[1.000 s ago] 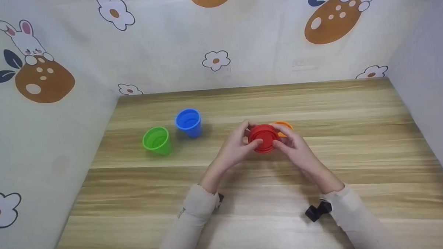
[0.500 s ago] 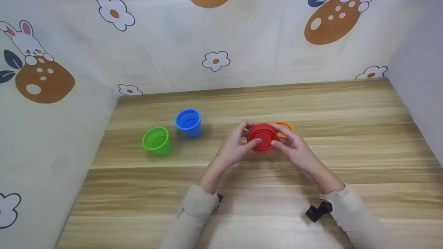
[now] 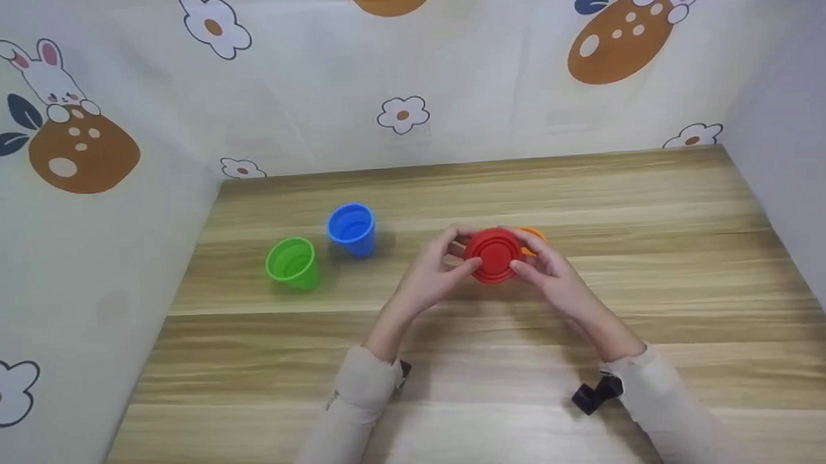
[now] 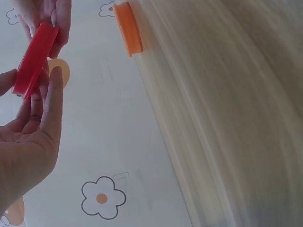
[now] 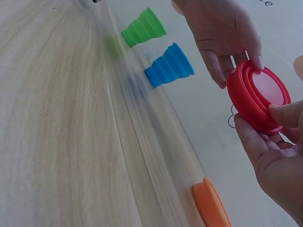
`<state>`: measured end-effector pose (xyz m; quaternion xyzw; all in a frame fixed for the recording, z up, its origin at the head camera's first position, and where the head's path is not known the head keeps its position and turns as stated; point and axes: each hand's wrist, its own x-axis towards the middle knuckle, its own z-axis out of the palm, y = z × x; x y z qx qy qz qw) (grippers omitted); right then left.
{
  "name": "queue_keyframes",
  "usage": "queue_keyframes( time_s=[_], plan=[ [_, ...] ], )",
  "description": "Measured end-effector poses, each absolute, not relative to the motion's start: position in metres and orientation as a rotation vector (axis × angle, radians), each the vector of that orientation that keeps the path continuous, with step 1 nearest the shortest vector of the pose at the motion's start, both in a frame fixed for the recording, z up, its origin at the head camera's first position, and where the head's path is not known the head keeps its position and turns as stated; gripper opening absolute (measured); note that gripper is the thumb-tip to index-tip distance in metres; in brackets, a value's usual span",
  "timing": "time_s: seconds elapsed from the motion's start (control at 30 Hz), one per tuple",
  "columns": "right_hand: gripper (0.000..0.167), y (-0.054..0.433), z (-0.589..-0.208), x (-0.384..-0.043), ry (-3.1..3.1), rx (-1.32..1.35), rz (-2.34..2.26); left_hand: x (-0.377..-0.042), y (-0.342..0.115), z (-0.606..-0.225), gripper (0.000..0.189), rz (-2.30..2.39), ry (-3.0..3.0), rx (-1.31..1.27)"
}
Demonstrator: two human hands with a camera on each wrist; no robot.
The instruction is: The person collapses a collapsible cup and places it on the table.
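Both hands hold a red collapsible cup [image 3: 494,256], folded flat into a disc, above the table. My left hand [image 3: 430,274] pinches its left edge, with the thumb on the ringed face and the fingers behind. On the opposite edge, my right hand [image 3: 554,276] pinches it in the same way. The right wrist view shows the stepped rings of the red cup [image 5: 259,97] pressed together. Partly hidden behind the right hand, a flattened orange collapsible cup [image 3: 535,234] lies on the table; the left wrist view shows this orange cup [image 4: 128,29] edge-on.
Left of the hands, a blue collapsible cup [image 3: 352,228] and a green one [image 3: 293,263] stand extended, mouths up. The wooden table [image 3: 460,409] meets a patterned back wall [image 3: 476,72] and side walls. A black wrist device [image 3: 597,394] sits at the right sleeve.
The red cup has tilted slightly so its ringed face shows more squarely to the head view. Both hands keep their hold with only small shifts. The other cups have not moved.
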<state>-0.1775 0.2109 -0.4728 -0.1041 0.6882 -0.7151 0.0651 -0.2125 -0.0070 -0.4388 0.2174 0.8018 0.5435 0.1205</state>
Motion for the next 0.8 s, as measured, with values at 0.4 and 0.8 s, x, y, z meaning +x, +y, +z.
queue_keyframes(
  time_s=[0.4,0.8],
  plan=[
    [0.04,0.2131,-0.4716,-0.1798,1.863,-0.314,-2.327,-0.2112,-0.0064,-0.4387,0.037,1.644,2.354,0.694],
    [0.041,0.215,-0.4695,-0.1809,1.902,-0.165,-2.232,-0.2103,-0.0037,-0.437,0.031,1.684,2.383,0.761]
  ],
)
